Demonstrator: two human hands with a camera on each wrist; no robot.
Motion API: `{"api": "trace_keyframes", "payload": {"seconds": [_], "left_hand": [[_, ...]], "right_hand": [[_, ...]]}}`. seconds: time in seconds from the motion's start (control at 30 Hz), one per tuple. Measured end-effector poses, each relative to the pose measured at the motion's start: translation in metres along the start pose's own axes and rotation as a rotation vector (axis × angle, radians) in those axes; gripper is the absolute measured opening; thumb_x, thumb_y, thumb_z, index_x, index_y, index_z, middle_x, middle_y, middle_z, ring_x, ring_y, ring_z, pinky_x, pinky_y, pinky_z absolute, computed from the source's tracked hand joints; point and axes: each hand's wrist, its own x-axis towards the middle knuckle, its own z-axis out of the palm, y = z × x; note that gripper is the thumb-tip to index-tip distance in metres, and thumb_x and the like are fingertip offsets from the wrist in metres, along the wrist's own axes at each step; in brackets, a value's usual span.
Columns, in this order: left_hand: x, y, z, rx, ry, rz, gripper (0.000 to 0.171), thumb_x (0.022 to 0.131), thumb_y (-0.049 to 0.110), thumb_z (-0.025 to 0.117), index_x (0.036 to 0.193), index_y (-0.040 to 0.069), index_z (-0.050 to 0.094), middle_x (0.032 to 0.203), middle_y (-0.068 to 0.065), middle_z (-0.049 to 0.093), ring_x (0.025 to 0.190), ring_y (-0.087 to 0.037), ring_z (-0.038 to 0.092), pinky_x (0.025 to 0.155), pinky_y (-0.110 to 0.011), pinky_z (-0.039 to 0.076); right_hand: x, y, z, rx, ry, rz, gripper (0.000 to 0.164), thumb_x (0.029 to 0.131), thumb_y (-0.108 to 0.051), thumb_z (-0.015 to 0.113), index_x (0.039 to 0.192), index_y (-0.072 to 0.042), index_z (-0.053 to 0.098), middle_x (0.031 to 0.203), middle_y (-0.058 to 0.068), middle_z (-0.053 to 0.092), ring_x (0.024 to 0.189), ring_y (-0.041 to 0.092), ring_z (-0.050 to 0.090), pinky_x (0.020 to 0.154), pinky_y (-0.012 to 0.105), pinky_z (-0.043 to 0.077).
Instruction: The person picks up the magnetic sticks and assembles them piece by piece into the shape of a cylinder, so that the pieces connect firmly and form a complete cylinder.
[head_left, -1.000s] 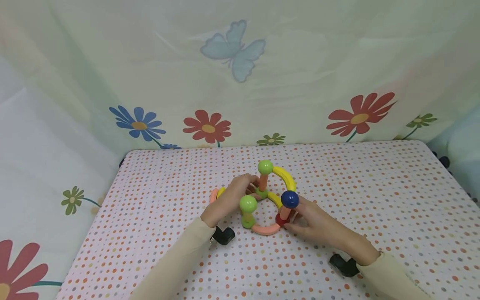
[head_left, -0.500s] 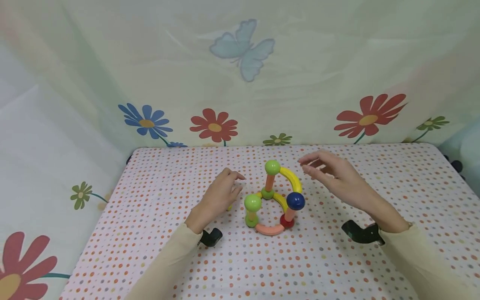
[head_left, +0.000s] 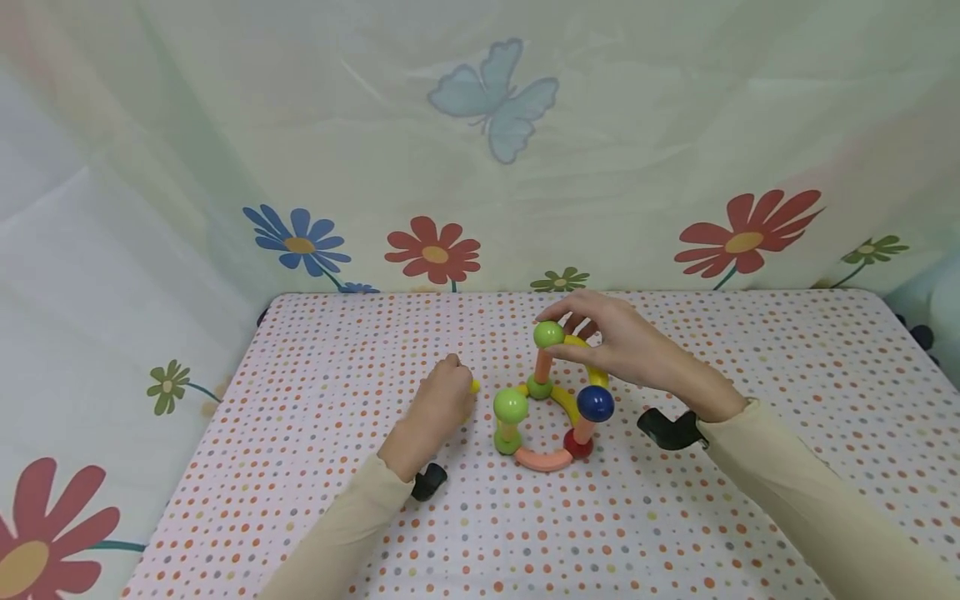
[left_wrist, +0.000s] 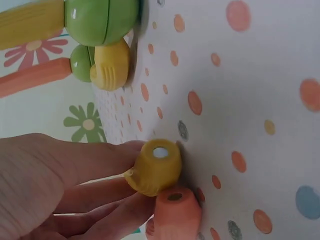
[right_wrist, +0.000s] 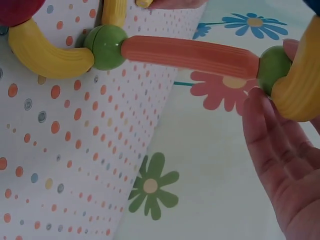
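Note:
A magnetic ball-and-stick frame stands on the table. In the head view my right hand holds its far top green ball between thumb and fingers; an upright orange stick runs from that ball to a lower green one. A yellow curved stick links the held ball toward the blue ball. Left of the frame, my left hand pinches a loose yellow curved stick, its magnet end showing in the left wrist view. A salmon curved stick lies right against it, mostly hidden in the head view.
The frame's near side has another green ball on a short upright, a red ball and a salmon curved stick at the base. Dotted cloth covers the table; a flowered curtain hangs behind it.
Both hands left the frame's lower part. My right hand rose to the right, then came left onto the far top green ball. My left hand took hold of the loose yellow curved stick.

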Motion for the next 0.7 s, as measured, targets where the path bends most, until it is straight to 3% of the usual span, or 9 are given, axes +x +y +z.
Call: {"api": "trace_keyframes", "payload": {"seconds": [0.13,0.27,0.37,0.5,0.7], "left_hand": [[-0.002,0.0,0.0,-0.003,0.006,0.013,0.009,0.095,0.0,0.074,0.09,-0.008,0.073,0.101,-0.017,0.062,0.093,-0.029,0.063,0.094,-0.066,0.052],[-0.003,-0.004,0.001,-0.134,0.026,0.05,0.008,0.098,0.002,0.07,0.097,-0.006,0.069,0.095,-0.011,0.062,0.082,-0.02,0.058,0.083,-0.044,0.06],[-0.002,-0.008,-0.001,-0.286,0.01,0.06,0.011,0.102,0.005,0.066,0.107,-0.005,0.064,0.095,-0.01,0.064,0.075,-0.015,0.057,0.068,-0.028,0.055],[0.002,-0.009,-0.008,-0.445,-0.003,0.051,0.018,0.102,0.01,0.07,0.112,-0.003,0.063,0.097,-0.01,0.069,0.078,-0.014,0.063,0.066,-0.024,0.053],[0.011,-0.004,-0.029,-0.576,0.03,0.073,0.027,0.097,0.02,0.078,0.115,0.002,0.071,0.102,-0.006,0.072,0.09,-0.017,0.067,0.074,-0.026,0.053]], "right_hand": [[0.0,0.003,0.0,-0.001,0.003,-0.009,0.038,0.086,-0.003,0.085,0.122,-0.002,0.071,0.117,0.011,0.071,0.097,0.025,0.068,0.087,0.048,0.058],[0.0,0.004,0.001,0.01,0.001,-0.018,0.038,0.087,-0.003,0.085,0.122,-0.002,0.072,0.116,0.01,0.071,0.098,0.024,0.068,0.087,0.047,0.058],[0.0,0.005,0.002,0.023,-0.003,-0.024,0.038,0.087,-0.002,0.085,0.123,-0.002,0.071,0.117,0.01,0.07,0.098,0.025,0.068,0.087,0.047,0.058],[0.0,0.005,0.002,0.032,-0.008,-0.017,0.039,0.087,-0.001,0.084,0.123,-0.002,0.071,0.117,0.011,0.068,0.099,0.025,0.067,0.088,0.047,0.058],[-0.001,0.005,0.003,0.044,-0.011,-0.015,0.039,0.088,0.0,0.083,0.124,-0.002,0.07,0.119,0.012,0.067,0.1,0.027,0.067,0.089,0.049,0.058]]}}
